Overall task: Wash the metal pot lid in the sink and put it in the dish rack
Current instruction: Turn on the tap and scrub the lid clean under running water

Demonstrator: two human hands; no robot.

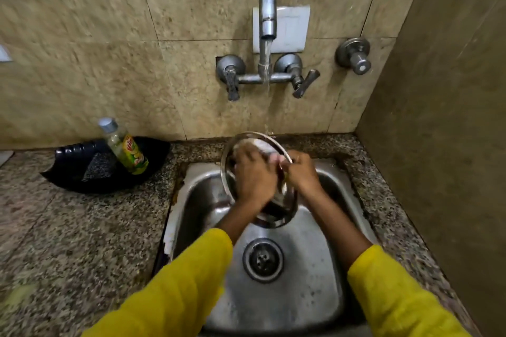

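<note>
Two yellow sleeves (175, 290) are reaching in from the bottom edge, cutting off the front of the shiny steel sink (309, 295). The round drain (263, 259) is sitting bare with open room around it. Above it, the round metal pot lid (282, 213) is tilting over the sink. The left hand (254, 180) is curling against it, hiding its middle. The right hand (302, 175) is pinching its rim. Something pale and blurry is sitting between them. Water is running from the tap (267, 5). A soap bottle (124, 146) is leaning in a black tray (71, 172) on the speckled bench (68, 232).

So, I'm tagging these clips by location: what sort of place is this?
Most likely a home kitchen's washing-up corner: a small stainless steel sink set in a speckled granite counter, a wall-mounted chrome tap running, and a green dish-soap bottle.
</note>
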